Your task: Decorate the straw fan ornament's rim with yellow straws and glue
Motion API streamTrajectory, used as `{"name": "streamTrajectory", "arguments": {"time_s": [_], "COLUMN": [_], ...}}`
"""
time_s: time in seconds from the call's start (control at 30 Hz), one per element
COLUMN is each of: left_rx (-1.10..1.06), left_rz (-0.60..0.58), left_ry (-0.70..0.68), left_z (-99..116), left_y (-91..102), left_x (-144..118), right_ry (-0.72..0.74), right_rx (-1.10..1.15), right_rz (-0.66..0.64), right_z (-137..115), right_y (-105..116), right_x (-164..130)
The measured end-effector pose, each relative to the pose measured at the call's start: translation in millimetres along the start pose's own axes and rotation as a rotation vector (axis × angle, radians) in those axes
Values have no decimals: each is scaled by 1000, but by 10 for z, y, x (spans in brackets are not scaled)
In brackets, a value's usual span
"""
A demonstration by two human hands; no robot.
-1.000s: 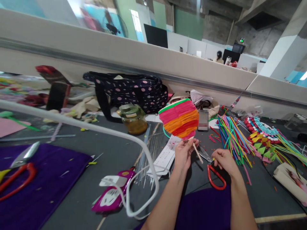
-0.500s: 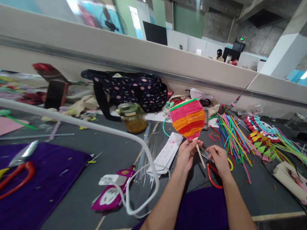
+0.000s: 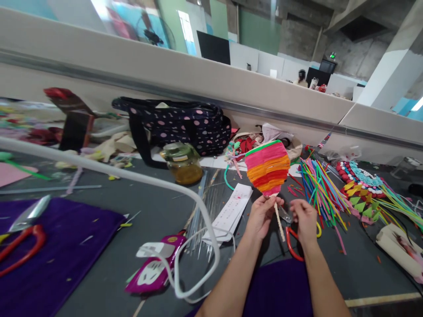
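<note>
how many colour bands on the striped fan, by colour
On the striped fan, held in the left hand:
green: 1
pink: 2
orange: 2
red: 1
Total: 6 bands

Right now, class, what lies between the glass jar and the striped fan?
In the head view, between jar and fan lies a green hoop and pink stick.

striped fan (image 3: 268,168) | pink, orange, red bands, green top edge | upright on pale stick | held above table
</note>
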State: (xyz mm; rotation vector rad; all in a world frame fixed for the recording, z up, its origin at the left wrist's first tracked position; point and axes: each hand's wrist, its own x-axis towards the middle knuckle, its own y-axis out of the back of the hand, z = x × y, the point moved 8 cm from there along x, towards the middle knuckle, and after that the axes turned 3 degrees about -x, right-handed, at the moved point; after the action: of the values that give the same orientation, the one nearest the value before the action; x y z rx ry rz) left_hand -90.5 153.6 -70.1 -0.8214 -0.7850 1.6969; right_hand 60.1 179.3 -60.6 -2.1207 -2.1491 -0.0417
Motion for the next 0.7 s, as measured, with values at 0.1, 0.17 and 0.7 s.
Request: {"name": "streamTrajectory", "arguments": {"time_s": [0.1,0.17,0.7], "left_rx": [14,39,221], "left_rz": [-44,-72,-76], "left_ry": [-18,-28,-92], "left_z": [14,16,44], "left_y": [-47,-78,-118], "left_x": [-12,-25,-58], "right_ry": [35,67,216], "right_rx": [47,5,-207], "right_rz": [280,328,121], "right_z": [7,-19,-231], "right_y": [495,668,335], "right_x": [140,204,131]}}
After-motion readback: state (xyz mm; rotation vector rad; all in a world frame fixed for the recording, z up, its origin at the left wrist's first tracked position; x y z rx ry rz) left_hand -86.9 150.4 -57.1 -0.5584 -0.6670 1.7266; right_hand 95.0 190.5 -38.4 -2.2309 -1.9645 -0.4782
